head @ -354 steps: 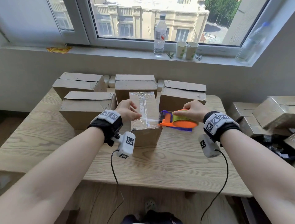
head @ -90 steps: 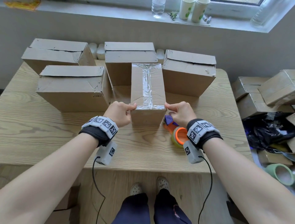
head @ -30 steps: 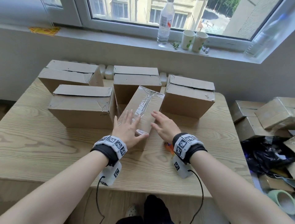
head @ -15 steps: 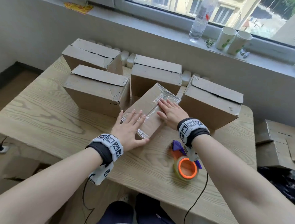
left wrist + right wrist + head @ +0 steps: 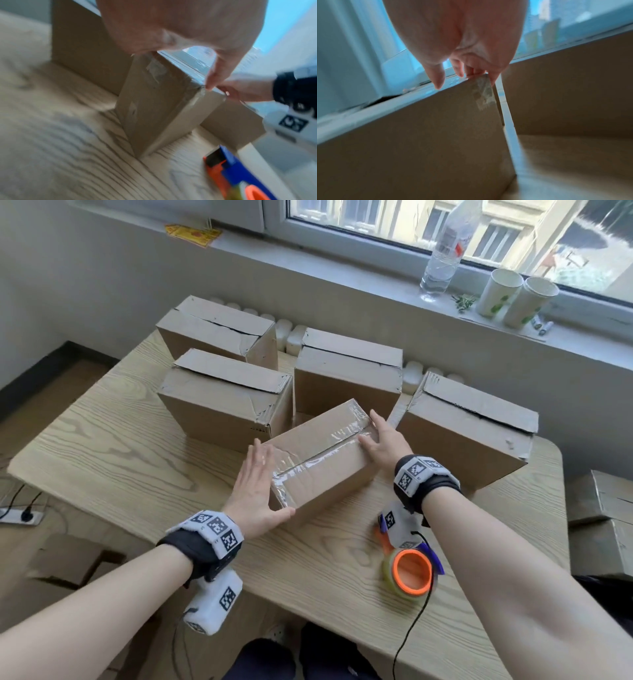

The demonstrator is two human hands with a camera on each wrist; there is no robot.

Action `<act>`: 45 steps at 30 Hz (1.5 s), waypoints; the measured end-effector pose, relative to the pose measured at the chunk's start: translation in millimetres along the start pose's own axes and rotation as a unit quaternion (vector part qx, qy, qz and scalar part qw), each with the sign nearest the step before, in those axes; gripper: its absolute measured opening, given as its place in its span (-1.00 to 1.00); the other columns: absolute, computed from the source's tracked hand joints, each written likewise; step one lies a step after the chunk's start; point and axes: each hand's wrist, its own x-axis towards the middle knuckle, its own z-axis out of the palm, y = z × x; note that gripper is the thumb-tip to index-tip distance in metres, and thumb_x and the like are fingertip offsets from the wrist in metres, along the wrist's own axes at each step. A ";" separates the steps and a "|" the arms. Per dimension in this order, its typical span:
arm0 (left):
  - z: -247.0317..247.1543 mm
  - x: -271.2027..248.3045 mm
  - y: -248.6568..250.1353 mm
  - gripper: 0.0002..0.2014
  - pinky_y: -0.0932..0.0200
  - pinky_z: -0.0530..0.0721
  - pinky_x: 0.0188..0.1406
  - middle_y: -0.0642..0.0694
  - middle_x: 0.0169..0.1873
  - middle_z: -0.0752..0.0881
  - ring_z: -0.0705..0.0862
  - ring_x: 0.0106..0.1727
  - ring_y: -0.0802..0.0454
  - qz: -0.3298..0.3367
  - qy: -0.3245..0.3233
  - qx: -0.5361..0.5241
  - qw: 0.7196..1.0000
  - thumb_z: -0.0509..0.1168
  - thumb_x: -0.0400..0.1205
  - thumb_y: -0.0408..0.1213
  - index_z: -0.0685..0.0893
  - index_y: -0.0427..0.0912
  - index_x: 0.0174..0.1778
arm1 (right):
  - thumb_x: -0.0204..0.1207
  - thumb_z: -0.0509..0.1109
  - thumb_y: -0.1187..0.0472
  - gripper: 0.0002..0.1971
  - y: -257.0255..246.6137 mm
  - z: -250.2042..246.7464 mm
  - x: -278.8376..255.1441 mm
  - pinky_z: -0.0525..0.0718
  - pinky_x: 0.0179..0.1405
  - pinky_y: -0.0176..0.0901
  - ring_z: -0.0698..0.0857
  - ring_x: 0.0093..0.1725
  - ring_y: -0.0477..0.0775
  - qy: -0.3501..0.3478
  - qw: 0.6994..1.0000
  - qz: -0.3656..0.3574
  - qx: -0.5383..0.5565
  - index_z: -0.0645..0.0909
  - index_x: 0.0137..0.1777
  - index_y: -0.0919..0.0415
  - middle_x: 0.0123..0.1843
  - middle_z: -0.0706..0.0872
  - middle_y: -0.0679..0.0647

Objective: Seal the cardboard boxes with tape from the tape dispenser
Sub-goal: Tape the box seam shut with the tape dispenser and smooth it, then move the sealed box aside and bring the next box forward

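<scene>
Taped box [image 5: 318, 453], flat hands at both ends

Right hand [image 5: 462, 44] fingertips on taped box [image 5: 419, 135] corner (blurred)

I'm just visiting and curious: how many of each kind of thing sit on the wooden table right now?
Taped cardboard box between the hands: 1
Untaped cardboard boxes: 4
Tape dispenser: 1
Total: 6
</scene>
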 end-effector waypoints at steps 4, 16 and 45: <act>-0.4 -11.6 -2.8 0.21 0.08 -0.02 0.62 -0.10 0.65 -0.20 -0.09 0.66 -0.01 -0.107 -0.001 -0.211 0.971 0.48 0.47 -0.14 -0.49 -0.15 0.56 | 0.55 0.33 0.31 -0.43 0.0 4.1 -0.9 0.34 0.51 -0.18 0.46 0.50 0.08 0.017 0.994 0.040 0.103 0.34 0.57 0.20 0.53 0.47 0.13; -22.1 -16.3 -7.8 -0.30 -0.19 0.37 0.49 -0.27 0.51 0.36 0.42 0.47 -0.09 -0.057 0.063 -0.418 0.904 0.31 0.55 -0.55 0.06 -0.32 0.51 | 0.47 0.42 0.39 -0.51 -14.5 -17.9 -69.4 0.57 0.27 -0.13 0.62 0.22 0.04 0.106 0.954 0.061 0.274 0.53 0.43 0.21 0.33 0.63 0.17; 68.8 123.0 232.7 -0.47 0.14 0.54 -0.03 -0.26 0.34 0.55 0.53 0.14 -0.02 0.045 -0.084 -0.291 0.952 0.13 0.56 -0.63 0.34 -0.32 0.49 | 0.51 0.25 0.62 -0.51 192.3 -121.2 -190.7 0.56 0.04 -0.25 0.56 0.15 0.02 0.285 0.832 0.244 0.408 0.43 0.46 0.45 0.34 0.59 0.32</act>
